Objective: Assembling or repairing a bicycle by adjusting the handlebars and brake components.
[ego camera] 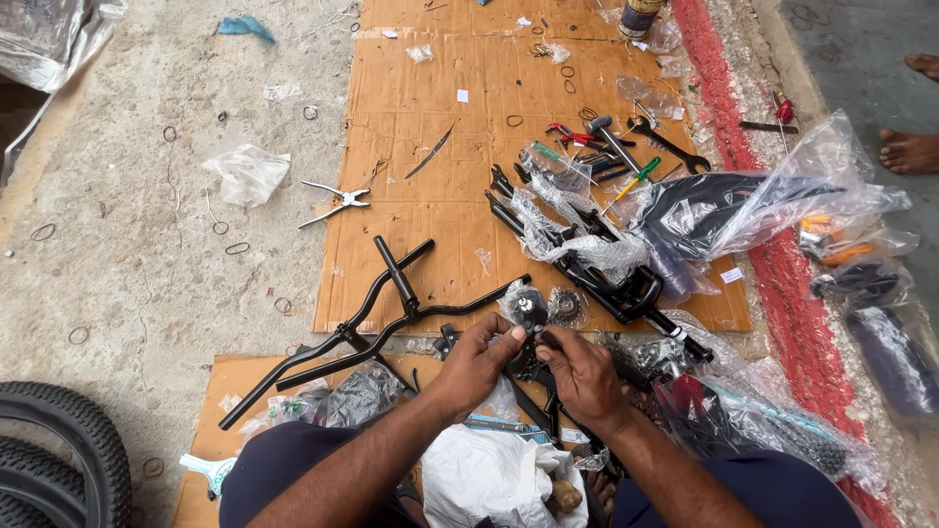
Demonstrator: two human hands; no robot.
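Observation:
My left hand (477, 364) and my right hand (579, 370) meet just above my lap, and both pinch a small black metal part (529, 347) between the fingertips. Right above them lie a small hub piece (525, 305) and a toothed sprocket (565, 306) in clear plastic. A black bicycle handlebar (364, 326) lies to the left of my left hand. A black fork and frame piece (587, 264), partly wrapped in plastic, lies beyond my right hand. A white plastic bag (494, 479) rests between my knees.
Brown cardboard (430, 186) covers the concrete floor. On it lie pliers (335, 203), a hammer, spanners and screwdrivers (626, 147). Plastic-wrapped black parts (763, 210) pile up at the right. Black tyres (54, 455) sit at the lower left. Another person's bare feet (910, 147) show at the top right.

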